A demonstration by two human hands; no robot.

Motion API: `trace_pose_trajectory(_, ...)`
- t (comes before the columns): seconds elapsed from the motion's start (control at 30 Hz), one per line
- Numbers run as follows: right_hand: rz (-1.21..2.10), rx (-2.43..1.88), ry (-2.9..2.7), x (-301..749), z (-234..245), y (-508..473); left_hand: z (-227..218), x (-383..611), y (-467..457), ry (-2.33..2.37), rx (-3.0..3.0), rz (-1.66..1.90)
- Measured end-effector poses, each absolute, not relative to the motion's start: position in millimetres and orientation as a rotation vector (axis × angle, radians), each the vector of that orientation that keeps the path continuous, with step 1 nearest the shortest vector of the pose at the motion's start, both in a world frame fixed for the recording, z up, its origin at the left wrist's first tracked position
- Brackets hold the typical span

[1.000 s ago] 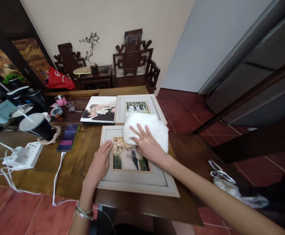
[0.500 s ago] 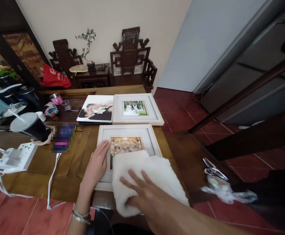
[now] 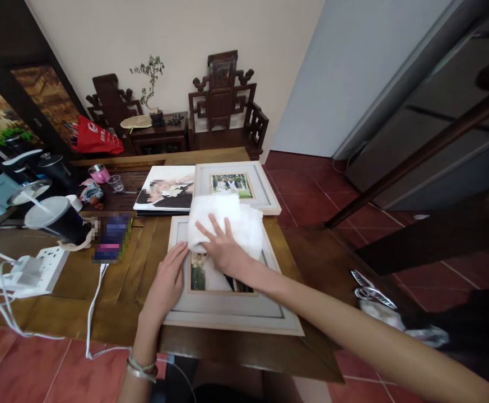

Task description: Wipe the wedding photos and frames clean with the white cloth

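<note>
In the head view, a folded white fluffy cloth [image 3: 248, 226] lies directly under my right hand [image 3: 226, 256], over the far part of a pale wooden picture frame with a grey mount [image 3: 231, 309]. The cloth hides the upper part of the photo inside. Its far end overlaps the near edge of a second pale wooden frame [image 3: 267, 193]; I can't tell whether it touches it. My right fingers are spread apart, laid on the cloth rather than closed around it. That forearm slants in from the near right, crossing the frame's right side.

My left hand [image 3: 168, 284] rests along the frame's left edge, fingers straight and close together, pointing away from me, clamped on nothing I can see. A silvery bangle [image 3: 141, 368] circles that wrist. The frame lies flat near the right end of the brown wooden table [image 3: 244, 350].
</note>
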State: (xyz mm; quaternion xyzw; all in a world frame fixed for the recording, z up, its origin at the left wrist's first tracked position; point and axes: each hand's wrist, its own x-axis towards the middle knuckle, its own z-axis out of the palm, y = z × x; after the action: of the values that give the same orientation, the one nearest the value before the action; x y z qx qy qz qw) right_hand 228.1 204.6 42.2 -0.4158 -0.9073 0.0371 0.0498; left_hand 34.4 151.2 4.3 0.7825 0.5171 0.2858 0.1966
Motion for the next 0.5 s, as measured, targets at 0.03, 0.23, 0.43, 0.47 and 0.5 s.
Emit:
trace_pose_trajectory(0.03, 0.155, -1.263, -2.791, 226.8, 43.8, 198.1, 4.2, 34.5, 151.2, 1.444, 2.184, 0.822)
trace_pose_trajectory(0.23, 0.626, -1.106, -2.966, 245.6, 63.1, 121.3, 2.5, 35.0, 151.8, 1.446, 2.172, 0.834)
trace_pose_trajectory(0.43, 0.804, -0.915, -2.973, 253.5, 76.5, 86.4, 9.9, 37.4, 149.8, 1.452, 2.132, 0.831)
trace_pose_trajectory(0.47, 0.752, -0.929, -2.971, 249.6, 73.4, 90.8, 12.1, 38.0, 149.0, 1.451, 2.119, 0.840)
trace_pose_trajectory(0.5, 0.683, -0.953, -2.964, 244.6, 69.1, 98.1, 14.0, 38.6, 148.1, 1.448, 2.110, 0.854)
